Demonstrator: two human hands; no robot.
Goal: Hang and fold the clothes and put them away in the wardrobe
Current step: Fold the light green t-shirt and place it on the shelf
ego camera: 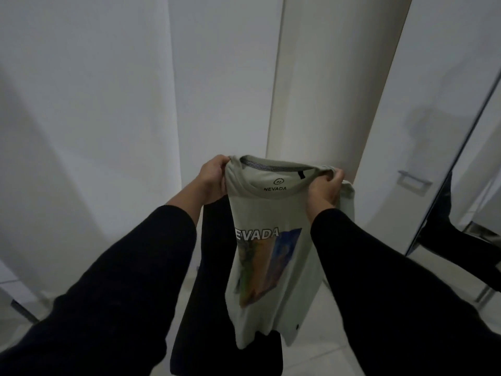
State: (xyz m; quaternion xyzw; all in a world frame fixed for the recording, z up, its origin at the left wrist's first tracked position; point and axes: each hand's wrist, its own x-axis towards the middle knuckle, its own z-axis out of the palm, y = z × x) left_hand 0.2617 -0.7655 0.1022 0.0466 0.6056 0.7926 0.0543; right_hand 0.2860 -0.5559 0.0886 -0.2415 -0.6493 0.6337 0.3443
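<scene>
A pale green T-shirt (271, 210) with "NEVADA" lettering and a coloured print hangs in front of me, collar up. My left hand (212, 176) grips its left shoulder and my right hand (324, 189) grips its right shoulder. Behind the shirt a black garment (208, 267) hangs down; I cannot tell what holds it. White wardrobe panels (325, 85) stand close behind the shirt.
A white door with a metal recessed handle (413, 181) stands at the right. A mirrored surface (471, 213) at the far right reflects a dark leg. White wall panels (86, 118) fill the left. Pale floor tiles (325, 321) lie below.
</scene>
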